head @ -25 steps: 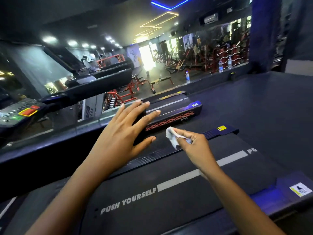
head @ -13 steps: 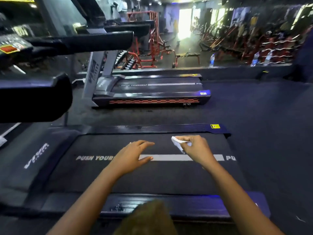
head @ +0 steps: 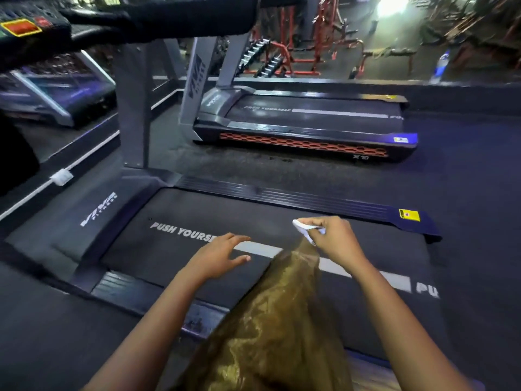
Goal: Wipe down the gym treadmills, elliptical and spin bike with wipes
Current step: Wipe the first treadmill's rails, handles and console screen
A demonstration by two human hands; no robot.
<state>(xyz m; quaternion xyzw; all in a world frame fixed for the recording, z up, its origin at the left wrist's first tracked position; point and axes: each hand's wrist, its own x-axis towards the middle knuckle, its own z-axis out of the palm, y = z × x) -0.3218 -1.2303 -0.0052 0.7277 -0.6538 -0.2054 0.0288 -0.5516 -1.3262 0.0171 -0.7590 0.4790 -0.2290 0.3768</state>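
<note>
Wipe (head: 301, 224) was pinched, crumpled, in right hand (head: 337, 241) over near treadmill belt (head: 174, 252); belt contact not discernible. Left hand (head: 218, 256) hovered empty, fingers relaxed and spread. Wipe judged light, limp, tear-prone: grip bunched middle, press flat.

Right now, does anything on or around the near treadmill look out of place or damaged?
A sheer golden fabric hangs between the arms, covering part of the near treadmill's belt up to the right hand, which pinches the wipe. The belt's near side rail looks scuffed.
</note>
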